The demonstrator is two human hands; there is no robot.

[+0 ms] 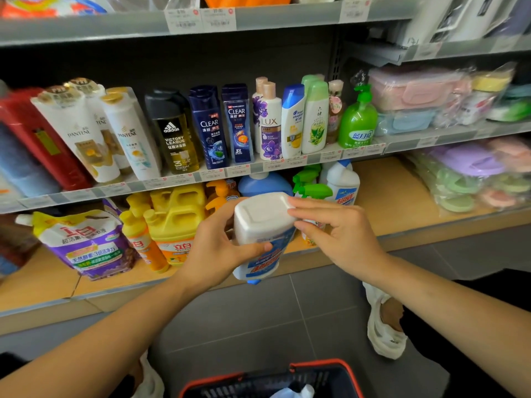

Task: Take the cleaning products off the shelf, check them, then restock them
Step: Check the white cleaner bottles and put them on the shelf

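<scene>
The lower shelf [402,196], a wooden board under the row of shampoos, holds the cleaning goods. A purple pouch [86,242] lies at the left, with yellow jugs [178,214] beside it. Further right are a blue jug [264,183], green sprayers [311,188] and a white twin [343,182] of the bottle now being handled. The right stretch of the board is bare wood. On the floor by the person's feet is a basket [321,364] with something white inside; I cannot tell what it is.

Both forearms reach up in front of the shelf. The left hand [212,242] is clamped on the bottle [261,222], with its thumb across the label and its fingers wrapped behind. The right hand [342,234] has bent fingers with the tips against the base edge and the right side. Its thumb is hidden, so I read this as a light steadying hold.

The bottle is off the shelf and held in the air just in front of the sprayers. It is upside down, with the pale base turned up toward the person's face and the blue cap [254,281] pointing at the floor.

I judge this to be the checking step, probably a look at the base for a date or a leak. To restock it, the bottle must be turned cap-up, with the left hand keeping its grip. It then goes back beside its twin, clear of the sprayer triggers.
</scene>
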